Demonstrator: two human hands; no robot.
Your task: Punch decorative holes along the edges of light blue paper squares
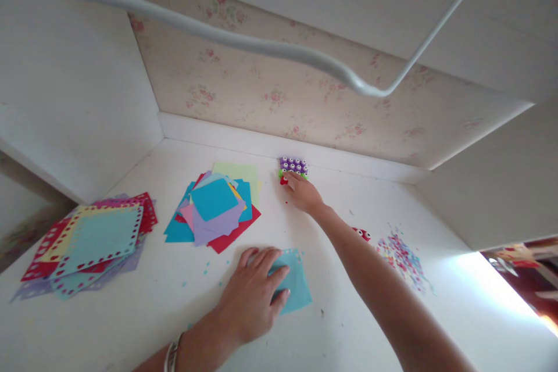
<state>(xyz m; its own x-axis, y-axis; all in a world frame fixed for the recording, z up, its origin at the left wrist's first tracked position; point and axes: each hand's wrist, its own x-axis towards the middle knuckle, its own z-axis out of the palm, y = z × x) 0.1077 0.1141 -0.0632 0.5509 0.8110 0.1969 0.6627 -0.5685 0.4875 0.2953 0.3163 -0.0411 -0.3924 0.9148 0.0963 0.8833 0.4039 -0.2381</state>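
Note:
My left hand [257,290] lies with its fingers spread on a light blue sheet of paper [297,285], pressing it to the white surface. Small punched holes run along the sheet's top edge. Farther back, my right hand [300,190] has its fingers closed at a small red craft punch [283,179] at the front of a cluster. Purple craft punches [292,164] with white round tops and a few green ones [304,175] stand in rows behind it. My fingers partly hide the red and green ones.
Plain coloured paper [215,199] is piled left of centre. Papers with punched borders [100,238] lie at far left. Punched bits [403,258] and red punches [362,234] are on the right. A white cable [244,40] crosses above; a floral back wall [270,87] stands behind.

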